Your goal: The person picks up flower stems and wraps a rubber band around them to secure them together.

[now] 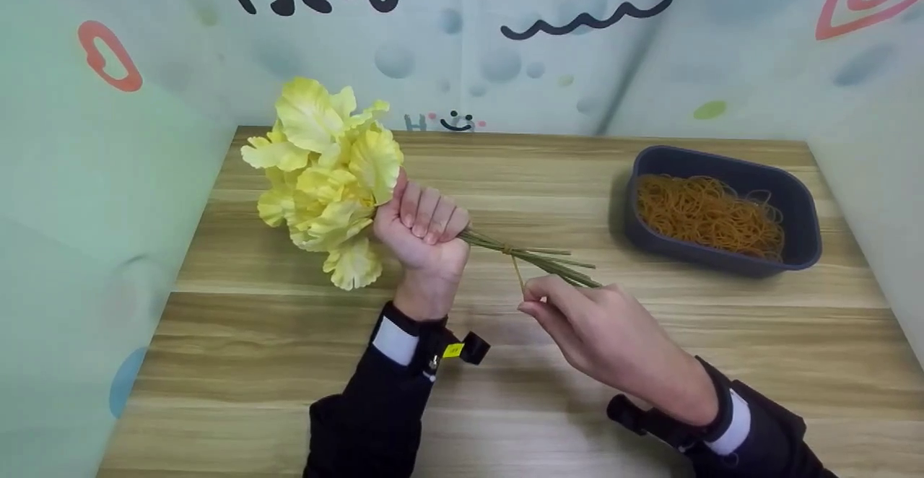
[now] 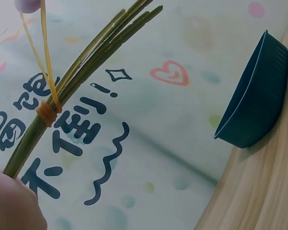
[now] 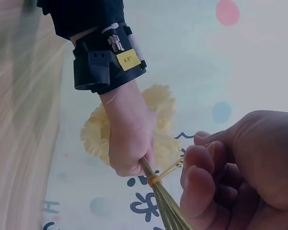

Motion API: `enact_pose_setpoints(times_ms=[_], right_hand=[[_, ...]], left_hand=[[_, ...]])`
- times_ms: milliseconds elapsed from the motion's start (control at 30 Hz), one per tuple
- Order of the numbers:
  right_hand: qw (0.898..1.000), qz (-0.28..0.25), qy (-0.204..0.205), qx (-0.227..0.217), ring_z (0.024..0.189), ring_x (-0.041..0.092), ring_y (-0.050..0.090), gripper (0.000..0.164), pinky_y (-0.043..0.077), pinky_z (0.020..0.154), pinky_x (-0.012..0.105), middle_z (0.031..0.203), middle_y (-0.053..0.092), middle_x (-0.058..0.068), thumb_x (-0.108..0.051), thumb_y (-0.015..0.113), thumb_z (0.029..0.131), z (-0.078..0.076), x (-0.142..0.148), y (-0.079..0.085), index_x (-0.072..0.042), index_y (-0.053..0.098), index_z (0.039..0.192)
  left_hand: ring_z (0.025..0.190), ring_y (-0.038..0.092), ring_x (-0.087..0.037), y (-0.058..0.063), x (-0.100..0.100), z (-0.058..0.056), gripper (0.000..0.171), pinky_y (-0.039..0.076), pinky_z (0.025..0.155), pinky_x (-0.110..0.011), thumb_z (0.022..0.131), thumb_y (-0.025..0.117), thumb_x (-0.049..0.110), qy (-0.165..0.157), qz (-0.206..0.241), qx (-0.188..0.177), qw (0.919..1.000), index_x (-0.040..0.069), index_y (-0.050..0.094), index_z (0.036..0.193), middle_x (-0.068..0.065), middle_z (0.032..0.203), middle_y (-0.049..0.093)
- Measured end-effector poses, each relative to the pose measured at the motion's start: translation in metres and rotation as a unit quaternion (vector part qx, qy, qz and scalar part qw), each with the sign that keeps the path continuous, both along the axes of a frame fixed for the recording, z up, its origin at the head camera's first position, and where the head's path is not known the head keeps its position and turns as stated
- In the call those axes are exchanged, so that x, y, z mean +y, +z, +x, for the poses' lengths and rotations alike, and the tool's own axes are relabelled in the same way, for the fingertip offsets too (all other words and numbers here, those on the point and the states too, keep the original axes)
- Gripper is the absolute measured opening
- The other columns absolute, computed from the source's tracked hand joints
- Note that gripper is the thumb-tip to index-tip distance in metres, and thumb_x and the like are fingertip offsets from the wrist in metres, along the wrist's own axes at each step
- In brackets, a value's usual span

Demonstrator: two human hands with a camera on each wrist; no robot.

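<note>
My left hand [image 1: 426, 227] grips a bunch of yellow flowers [image 1: 325, 175] by the stems, close under the ruffled blooms. The green stems [image 1: 556, 260] come out of the fist and point to the right. A tan rubber band [image 2: 47, 114] is wound around them a little way past the fist. Between thumb and forefinger, my right hand [image 1: 606, 326] pinches a loop of that band, pulled taut away from the stems. In the right wrist view the stretched loop runs from the wrapped stems [image 3: 170, 211] to the right fingertips [image 3: 200, 184].
At the right back of the wooden table [image 1: 289, 362] stands a dark blue plastic basket [image 1: 722, 254], holding a heap of tan rubber bands [image 1: 704, 214]. A printed backdrop [image 1: 462, 66] rises behind the table, with pale side walls left and right.
</note>
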State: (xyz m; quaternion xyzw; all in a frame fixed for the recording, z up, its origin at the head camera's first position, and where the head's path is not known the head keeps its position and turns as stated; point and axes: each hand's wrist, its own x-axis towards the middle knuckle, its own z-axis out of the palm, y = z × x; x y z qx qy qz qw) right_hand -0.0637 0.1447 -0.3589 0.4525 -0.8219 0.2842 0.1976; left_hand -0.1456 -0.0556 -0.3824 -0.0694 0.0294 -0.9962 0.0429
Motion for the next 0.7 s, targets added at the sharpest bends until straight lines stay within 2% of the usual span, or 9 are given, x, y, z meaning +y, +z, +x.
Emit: enact_pose_setpoints(times_ms=[233,367,567,700], right_hand=[[1.0,-0.005,-0.004,0.002,0.054,-0.001,0.049,0.007,0.045,0.047,0.019,0.077,0.062,-0.009,-0.018,0.061,0.103,-0.003,0.006,0.004,-0.011,0.062,0.102],[1.0,-0.007,-0.014,0.004,0.054,-0.001,0.049,0.013,0.044,0.046,0.018,0.078,0.064,-0.008,-0.021,0.059,0.104,-0.006,0.012,0.009,-0.01,0.064,0.102],[0.999,-0.014,-0.033,-0.001,0.053,-0.001,0.047,0.02,0.042,0.045,0.017,0.077,0.064,-0.007,-0.027,0.056,0.105,-0.012,0.021,0.015,-0.01,0.066,0.1],[0.999,-0.02,-0.04,0.003,0.051,-0.001,0.042,0.024,0.038,0.044,0.017,0.073,0.061,-0.008,-0.031,0.055,0.106,-0.016,0.024,0.015,-0.01,0.065,0.099]], left_hand=[[0.037,0.009,-0.005,0.002,0.002,0.002,0.062,0.009,0.038,-0.018,0.109,0.018,0.028,0.001,-0.014,0.009,0.9999,0.017,0.033,0.05,0.008,0.043,0.017],[0.038,0.009,-0.005,0.003,0.003,0.003,0.061,0.009,0.038,-0.018,0.108,0.016,0.028,-0.004,-0.022,0.016,0.9996,0.018,0.032,0.05,0.008,0.044,0.015],[0.037,0.009,-0.006,0.002,0.004,0.003,0.059,0.009,0.038,-0.018,0.107,0.016,0.026,-0.029,-0.016,0.023,0.9992,0.018,0.029,0.05,0.008,0.042,0.017],[0.038,0.009,-0.006,0.002,0.006,0.004,0.057,0.008,0.039,-0.019,0.103,0.015,0.022,-0.042,-0.031,0.022,0.9984,0.017,0.032,0.05,0.008,0.042,0.019]])
